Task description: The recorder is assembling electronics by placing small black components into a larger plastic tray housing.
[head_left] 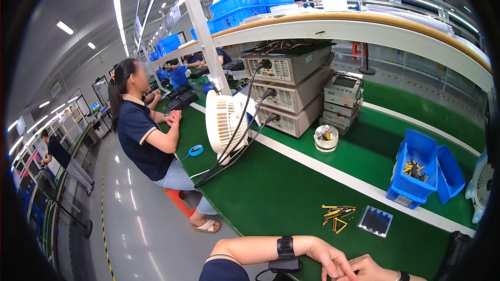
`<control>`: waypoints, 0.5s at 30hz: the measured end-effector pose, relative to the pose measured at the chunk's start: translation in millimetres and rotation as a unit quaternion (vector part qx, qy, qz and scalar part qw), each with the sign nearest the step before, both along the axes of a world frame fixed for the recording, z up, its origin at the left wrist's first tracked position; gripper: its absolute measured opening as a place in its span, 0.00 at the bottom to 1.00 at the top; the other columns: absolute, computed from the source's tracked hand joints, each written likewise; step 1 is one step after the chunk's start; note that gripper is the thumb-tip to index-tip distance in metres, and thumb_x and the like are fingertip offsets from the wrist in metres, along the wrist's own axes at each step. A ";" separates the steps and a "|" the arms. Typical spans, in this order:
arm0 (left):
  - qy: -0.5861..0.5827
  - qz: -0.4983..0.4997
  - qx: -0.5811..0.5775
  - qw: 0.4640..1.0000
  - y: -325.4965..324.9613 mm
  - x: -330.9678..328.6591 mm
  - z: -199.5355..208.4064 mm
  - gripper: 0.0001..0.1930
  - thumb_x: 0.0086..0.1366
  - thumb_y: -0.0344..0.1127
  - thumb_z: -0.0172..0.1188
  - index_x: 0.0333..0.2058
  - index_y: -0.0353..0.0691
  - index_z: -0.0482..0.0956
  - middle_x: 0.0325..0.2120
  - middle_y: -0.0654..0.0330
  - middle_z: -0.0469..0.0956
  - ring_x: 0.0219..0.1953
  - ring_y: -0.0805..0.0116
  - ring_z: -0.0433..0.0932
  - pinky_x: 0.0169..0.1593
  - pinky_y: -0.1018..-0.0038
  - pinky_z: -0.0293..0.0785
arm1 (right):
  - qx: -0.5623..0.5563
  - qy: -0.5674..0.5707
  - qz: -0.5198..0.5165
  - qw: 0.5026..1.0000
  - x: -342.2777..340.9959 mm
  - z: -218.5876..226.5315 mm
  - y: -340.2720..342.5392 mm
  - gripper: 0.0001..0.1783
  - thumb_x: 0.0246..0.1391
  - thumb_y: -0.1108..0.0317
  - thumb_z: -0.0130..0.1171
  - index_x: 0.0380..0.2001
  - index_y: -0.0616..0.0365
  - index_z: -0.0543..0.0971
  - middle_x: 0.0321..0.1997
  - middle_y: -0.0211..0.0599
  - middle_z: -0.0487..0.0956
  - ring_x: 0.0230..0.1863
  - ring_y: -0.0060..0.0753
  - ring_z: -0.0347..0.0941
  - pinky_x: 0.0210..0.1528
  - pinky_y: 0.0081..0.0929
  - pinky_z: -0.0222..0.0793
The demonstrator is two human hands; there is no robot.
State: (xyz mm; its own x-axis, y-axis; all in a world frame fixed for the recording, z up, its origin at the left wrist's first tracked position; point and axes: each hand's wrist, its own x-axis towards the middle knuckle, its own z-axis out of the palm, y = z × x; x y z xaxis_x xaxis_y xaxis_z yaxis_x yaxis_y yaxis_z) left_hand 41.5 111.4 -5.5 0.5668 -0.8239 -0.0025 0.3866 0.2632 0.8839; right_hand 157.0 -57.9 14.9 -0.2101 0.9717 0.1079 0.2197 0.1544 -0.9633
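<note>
My left hand and my right hand meet at the lower edge, over the near side of the green bench. Their fingers are bent and drawn together, and whatever they pinch is hidden by the fingers and cut off by the picture's edge. A black band circles my left wrist, with a small black box beside the forearm. Just beyond my hands lies a loose pile of small yellow-and-black parts. To its right is a flat clear-edged packet with dark contents.
A blue bin holds more yellow-and-black pieces; another blue bin leans beside it. Farther back stand a white tub, stacked beige instruments with black cables, and a white fan. A co-worker sits at the left.
</note>
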 end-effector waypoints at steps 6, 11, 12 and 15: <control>-0.001 0.015 0.019 1.000 -0.7 -0.6 -1.3 0.29 0.63 0.42 0.56 0.61 0.39 0.61 0.49 0.48 0.74 0.50 0.61 0.74 0.50 0.71 0.72 | 0.001 -0.028 0.001 1.000 0.3 -2.7 -0.4 0.07 0.49 0.68 0.64 0.24 0.60 0.81 0.23 0.36 0.80 0.25 0.33 0.77 0.30 0.26 0.70; 0.007 0.020 0.017 1.000 -1.1 -0.5 0.5 0.28 0.64 0.42 0.56 0.60 0.38 0.62 0.48 0.48 0.75 0.49 0.62 0.76 0.49 0.71 0.72 | -0.010 -0.004 -0.007 1.000 -1.5 -4.0 -1.4 0.07 0.50 0.67 0.62 0.27 0.59 0.82 0.24 0.37 0.81 0.26 0.32 0.78 0.31 0.25 0.71; 0.012 0.025 0.018 0.999 -1.4 -1.0 0.2 0.27 0.64 0.42 0.55 0.59 0.38 0.64 0.48 0.49 0.75 0.48 0.62 0.76 0.48 0.72 0.72 | -0.010 -0.006 -0.006 1.000 -0.7 -4.6 -1.0 0.07 0.50 0.67 0.62 0.27 0.59 0.82 0.24 0.37 0.81 0.26 0.32 0.78 0.31 0.25 0.71; 0.007 0.024 0.025 0.999 -0.9 -0.7 2.1 0.25 0.64 0.42 0.55 0.56 0.36 0.68 0.47 0.52 0.76 0.48 0.64 0.76 0.48 0.74 0.72 | -0.020 -0.010 0.011 1.000 4.5 -11.4 -1.3 0.08 0.51 0.67 0.62 0.25 0.60 0.81 0.23 0.38 0.80 0.26 0.32 0.78 0.30 0.25 0.71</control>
